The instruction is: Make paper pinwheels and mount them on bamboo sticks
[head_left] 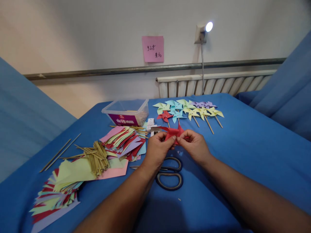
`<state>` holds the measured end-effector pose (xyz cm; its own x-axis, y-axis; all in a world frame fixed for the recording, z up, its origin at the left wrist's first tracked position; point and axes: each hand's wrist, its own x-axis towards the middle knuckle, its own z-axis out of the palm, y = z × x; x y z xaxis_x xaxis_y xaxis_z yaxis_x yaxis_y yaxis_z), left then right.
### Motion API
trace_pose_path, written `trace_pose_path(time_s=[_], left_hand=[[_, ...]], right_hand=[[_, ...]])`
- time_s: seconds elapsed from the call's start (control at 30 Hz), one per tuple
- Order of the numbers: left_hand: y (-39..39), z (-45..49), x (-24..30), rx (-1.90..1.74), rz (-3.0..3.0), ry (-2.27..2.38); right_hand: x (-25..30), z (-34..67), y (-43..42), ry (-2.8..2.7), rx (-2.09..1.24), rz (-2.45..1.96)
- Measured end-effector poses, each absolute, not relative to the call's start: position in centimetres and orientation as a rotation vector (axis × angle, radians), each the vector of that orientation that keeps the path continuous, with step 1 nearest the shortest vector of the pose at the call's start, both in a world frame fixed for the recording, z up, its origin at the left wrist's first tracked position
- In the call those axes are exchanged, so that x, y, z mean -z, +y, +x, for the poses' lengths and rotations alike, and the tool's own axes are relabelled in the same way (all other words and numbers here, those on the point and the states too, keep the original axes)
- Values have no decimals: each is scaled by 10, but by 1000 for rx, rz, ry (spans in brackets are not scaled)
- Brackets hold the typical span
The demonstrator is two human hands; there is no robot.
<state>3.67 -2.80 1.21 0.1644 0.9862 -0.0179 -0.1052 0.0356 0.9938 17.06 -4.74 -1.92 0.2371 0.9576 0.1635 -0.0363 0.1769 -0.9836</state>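
A red paper pinwheel is held up above the table between both hands, its blades partly folded. My left hand pinches its left side with thumb and fingers. On the other side, my right hand grips the paper near the middle with its fingertips. Whether a pin is in the paper is hidden by the fingers. Scissors with dark handles lie under my left wrist, blades pointing left. Beyond the hands, several finished pinwheels in green, blue, yellow, purple and red lie on sticks.
Colourful paper stacks and a bundle of short sticks lie to the left. Behind them stands a clear plastic box. More fanned paper is at the near left. Two long rods lie near the left edge of the blue-covered table.
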Motion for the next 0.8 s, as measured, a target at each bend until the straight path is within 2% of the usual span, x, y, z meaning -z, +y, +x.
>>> trace_pose_path(time_s=[0.3, 0.8], left_hand=[[-23, 35, -2, -1016, 1149, 1090], [-18, 27, -11, -862, 1149, 1009]], right_hand=[[15, 174, -44, -874, -1179, -957], [25, 179, -33, -820, -1136, -1033]])
